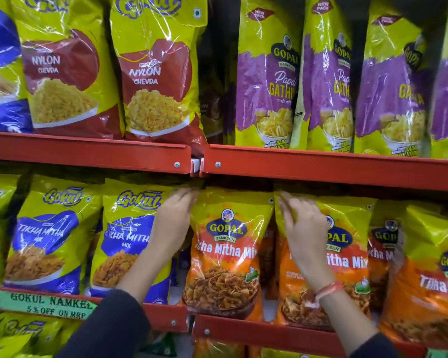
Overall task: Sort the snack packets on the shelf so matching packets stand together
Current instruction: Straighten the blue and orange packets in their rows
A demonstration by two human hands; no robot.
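Observation:
On the middle shelf an orange Gopal Tikha Mitha Mix packet (225, 257) stands upright between my hands. My left hand (172, 223) lies flat along its upper left edge, fingers together, partly over a blue Gokul Tikha Mitha Mix packet (124, 241). My right hand (304, 233) rests with spread fingers on the top of the neighbouring orange Gopal packet (347, 257), touching it. Neither hand clearly grips a packet. A second blue Gokul packet (44, 236) stands further left. More orange Gopal packets (429, 277) stand to the right.
The upper shelf holds red Nylon Chevda packets (155, 73) on the left and purple Papdi Gathiya packets (267, 81) on the right. Red metal shelf rails (321, 166) run across. A green price label (44, 303) sits on the lower left rail. More packets stand below.

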